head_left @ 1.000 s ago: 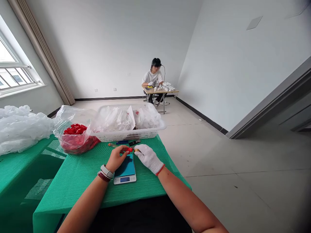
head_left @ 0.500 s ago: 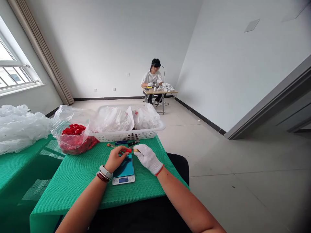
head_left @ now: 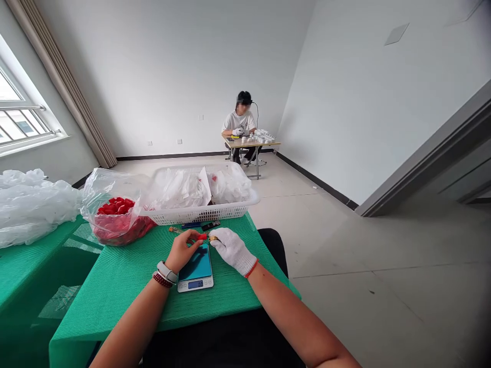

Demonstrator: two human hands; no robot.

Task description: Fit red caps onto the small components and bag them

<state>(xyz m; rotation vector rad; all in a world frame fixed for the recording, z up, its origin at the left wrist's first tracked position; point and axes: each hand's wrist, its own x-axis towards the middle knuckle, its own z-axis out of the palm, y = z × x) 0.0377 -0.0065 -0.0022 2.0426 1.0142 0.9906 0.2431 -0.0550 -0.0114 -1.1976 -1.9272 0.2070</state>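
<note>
My bare left hand (head_left: 183, 250) pinches a small red piece (head_left: 202, 237) above the far end of a digital scale (head_left: 195, 268), whose display reads zero. In my right hand (head_left: 232, 249), which wears a white knit glove, is a small yellow tool (head_left: 213, 238). Its tip meets or nearly meets the red piece; most of the tool is hidden by the glove, so its kind cannot be made out. Beyond my left hand stands a clear plastic bag (head_left: 111, 220) full of similar red pieces.
A white plastic basket (head_left: 199, 214) holding clear bags stands at the table's far edge. Blue and black items (head_left: 210, 225) lie before it. More clear plastic bags (head_left: 34, 209) are heaped at the left. Across the room, a person (head_left: 240, 120) sits at a small table.
The red piece and the yellow tool have come slightly closer together. Both hands keep nearly the same place over the scale, and the view has shifted a little.
</note>
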